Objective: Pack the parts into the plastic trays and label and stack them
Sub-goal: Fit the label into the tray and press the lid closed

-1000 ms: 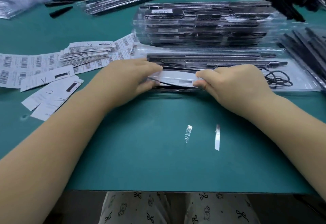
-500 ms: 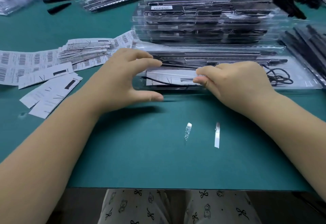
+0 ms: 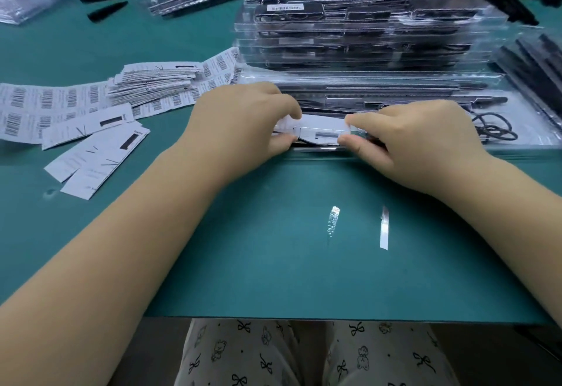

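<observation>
**Clear tray, paper label pinched at both ends**

Head view: clear plastic tray (image 3: 425, 102) holds long black parts and a coiled cable (image 3: 494, 128). Left hand (image 3: 240, 121) and right hand (image 3: 419, 139) each pinch the white label (image 3: 319, 130) over its near edge; filled stacked trays (image 3: 365, 32) sit beyond

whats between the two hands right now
In the head view, a white paper label spans the gap between the left hand and right hand, both pinching it over the clear tray.

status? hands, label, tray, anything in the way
Left hand and right hand both pinch the white label at its ends. Label sits over front edge of the clear tray. Nothing blocking; tray stack behind.
</observation>
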Demonstrator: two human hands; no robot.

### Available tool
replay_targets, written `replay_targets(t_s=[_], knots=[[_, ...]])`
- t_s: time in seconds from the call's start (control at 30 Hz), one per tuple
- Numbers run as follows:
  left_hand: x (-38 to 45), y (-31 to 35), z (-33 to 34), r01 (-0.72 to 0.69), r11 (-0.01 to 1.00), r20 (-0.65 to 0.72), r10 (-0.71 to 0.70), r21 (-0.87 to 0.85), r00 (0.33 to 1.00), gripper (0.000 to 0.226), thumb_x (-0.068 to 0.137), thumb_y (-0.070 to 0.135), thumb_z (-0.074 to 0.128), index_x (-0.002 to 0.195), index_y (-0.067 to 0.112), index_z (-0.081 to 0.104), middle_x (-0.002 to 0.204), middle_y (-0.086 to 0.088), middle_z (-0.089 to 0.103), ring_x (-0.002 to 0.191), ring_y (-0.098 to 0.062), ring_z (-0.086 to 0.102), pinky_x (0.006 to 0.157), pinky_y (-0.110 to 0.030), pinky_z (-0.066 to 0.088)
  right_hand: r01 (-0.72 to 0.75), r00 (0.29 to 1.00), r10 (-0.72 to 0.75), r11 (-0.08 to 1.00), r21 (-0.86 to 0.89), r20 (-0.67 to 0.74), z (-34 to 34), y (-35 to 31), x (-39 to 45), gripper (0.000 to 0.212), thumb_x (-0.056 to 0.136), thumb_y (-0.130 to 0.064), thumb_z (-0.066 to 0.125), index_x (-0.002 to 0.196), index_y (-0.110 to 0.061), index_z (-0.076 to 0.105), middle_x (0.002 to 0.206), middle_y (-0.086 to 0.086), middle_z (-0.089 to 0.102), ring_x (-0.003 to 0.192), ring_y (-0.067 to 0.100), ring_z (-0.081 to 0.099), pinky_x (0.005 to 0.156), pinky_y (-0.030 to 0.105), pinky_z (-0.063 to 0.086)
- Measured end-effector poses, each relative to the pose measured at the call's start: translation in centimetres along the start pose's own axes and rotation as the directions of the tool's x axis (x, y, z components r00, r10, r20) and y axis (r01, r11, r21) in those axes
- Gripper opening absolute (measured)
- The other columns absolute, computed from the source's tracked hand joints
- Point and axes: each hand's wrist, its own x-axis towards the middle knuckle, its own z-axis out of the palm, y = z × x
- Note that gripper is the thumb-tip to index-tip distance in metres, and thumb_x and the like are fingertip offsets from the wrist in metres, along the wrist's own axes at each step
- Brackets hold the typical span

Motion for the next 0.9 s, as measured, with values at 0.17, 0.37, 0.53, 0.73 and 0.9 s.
replay_targets(t_s=[0.17, 0.37, 0.53, 0.73, 0.9], knots=[[0.4, -0.2, 0.5, 0.026, 0.999, 0.018, -0.025, -0.027, 1.000, 0.025, 0.088, 0.038, 0.059, 0.109, 0.025, 0.062, 0.105, 0.003, 0.059, 0.103, -0.024, 0.053, 0.072, -0.037, 0.045, -0.053, 0.990, 0.066, 0.993, 0.106, -0.121, -1.3, -0.9, -0.5, 0.032, 0.090, -0.034, 0.055, 0.097, -0.010, 0.075, 0.090, 0.013, 0.069, 0.078, 0.035, 0.063, 0.065, 0.038, 0.051], [0.3, -0.6, 1.2, 0.068, 0.985, 0.018, -0.066, -0.157, 0.998, 0.033, 0.085, 0.034, 0.065, 0.117, 0.028, 0.063, 0.108, 0.005, 0.059, 0.107, -0.024, 0.052, 0.087, -0.037, 0.043, 0.051, 0.980, -0.028, 0.992, 0.114, -0.197, -1.2, -2.7, -1.6, 0.030, 0.087, -0.027, 0.052, 0.090, -0.008, 0.076, 0.057, 0.005, 0.062, 0.049, 0.025, 0.060, 0.040, 0.029, 0.046], [-0.2, -0.4, 1.4, -0.072, 0.995, -0.088, 0.066, -0.071, 0.994, 0.025, 0.089, 0.030, 0.062, 0.113, 0.026, 0.069, 0.119, 0.008, 0.066, 0.093, -0.032, 0.053, 0.077, -0.035, 0.045, 0.089, 0.996, -0.089, 0.995, 0.052, 0.001, -1.1, -3.1, -1.6, 0.044, 0.085, -0.034, 0.044, 0.103, -0.006, 0.073, 0.054, 0.006, 0.060, 0.040, 0.027, 0.056, 0.038, 0.026, 0.039], [-0.2, -0.5, 1.1, -0.128, 0.989, -0.144, 0.116, -0.078, 0.983, 0.017, 0.087, 0.024, 0.061, 0.097, 0.019, 0.074, 0.098, 0.009, 0.073, 0.085, -0.028, 0.061, 0.064, -0.040, 0.054, 0.006, 0.968, 0.031, 0.989, -0.147, 0.248, -1.5, -4.5, -1.6, 0.058, 0.093, -0.037, 0.052, 0.139, -0.002, 0.044, 0.049, 0.001, 0.047, 0.038, 0.024, 0.044, 0.045, 0.017, 0.016], [0.3, -0.6, 1.0, -0.153, 0.983, -0.099, 0.143, -0.101, 0.985, 0.025, 0.085, 0.026, 0.055, 0.096, 0.014, 0.074, 0.086, -0.008, 0.073, 0.084, -0.029, 0.067, 0.063, -0.043, 0.054, -0.042, 0.901, 0.121, 0.980, -0.195, 0.417, -1.1, -4.8, -0.8, 0.082, 0.080, -0.059, 0.001, 0.151, -0.017, -0.001, 0.059, -0.008, 0.032, 0.052, 0.019, 0.024, 0.044, 0.028, 0.016]])
